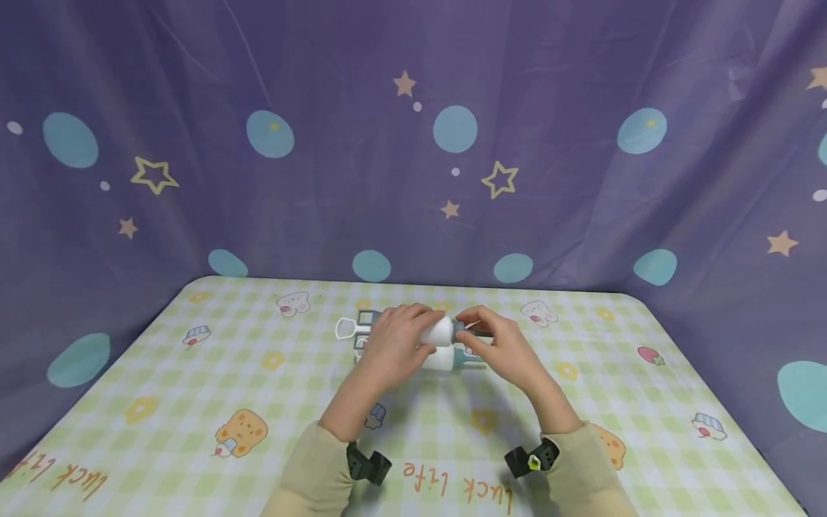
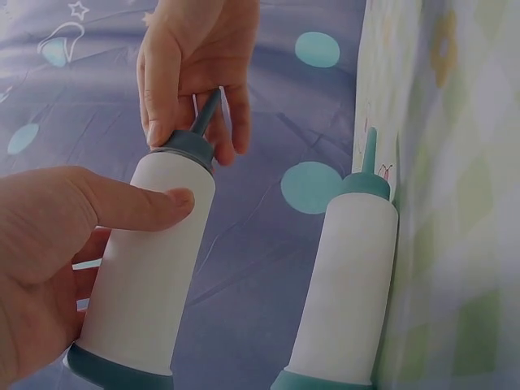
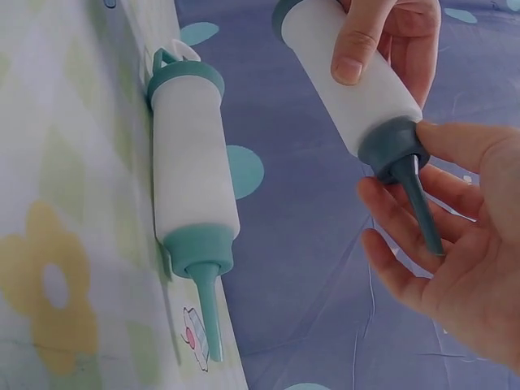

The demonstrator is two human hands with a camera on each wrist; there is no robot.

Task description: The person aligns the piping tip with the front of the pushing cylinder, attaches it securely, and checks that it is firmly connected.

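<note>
A syringe with a white barrel [image 2: 154,260], dark blue-grey end caps and a long thin nozzle is held above the table. My left hand [image 1: 397,337] grips this barrel, its thumb lying across the white side. At the right end my right hand [image 1: 507,348] pinches the dark nozzle cap [image 3: 390,146] between thumb and fingers, and the nozzle points into its palm. A second, lighter teal syringe [image 3: 195,154] lies on the table on the near side of the held one. Ring handles [image 1: 346,328] stick out past my left hand.
The table has a green-and-white checked cloth [image 1: 297,402] printed with flowers, cakes and lettering. Behind it hangs a purple curtain [image 1: 323,201] with stars and blue ovals. Dark wrist cameras [image 1: 368,463] are strapped over the sleeves.
</note>
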